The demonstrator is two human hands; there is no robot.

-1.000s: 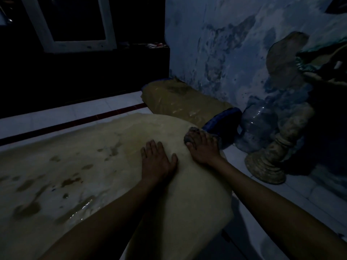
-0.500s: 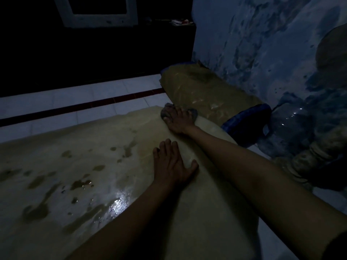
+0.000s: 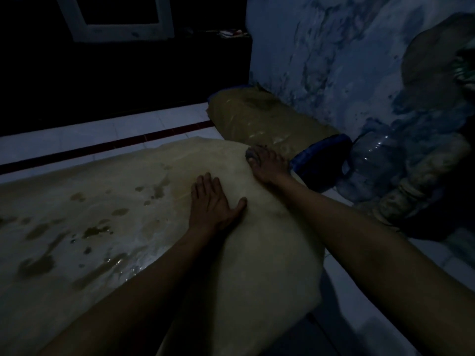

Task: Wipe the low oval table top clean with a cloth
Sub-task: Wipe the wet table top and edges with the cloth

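My left hand (image 3: 214, 204) lies flat on the pale oval surface (image 3: 77, 227), fingers straight and thumb spread, near its right edge. My right hand (image 3: 267, 164) presses a small dark cloth (image 3: 250, 153) onto the surface at its far right edge, fingers curled over it so only a bit of cloth shows past my fingertips. Dark wet patches (image 3: 95, 231) and a shiny streak lie on the surface toward its left side. Just beyond the far right edge, a brownish slab (image 3: 257, 119) with a blue rim leans by the wall, with a clear plastic bottle (image 3: 372, 160) beside it.
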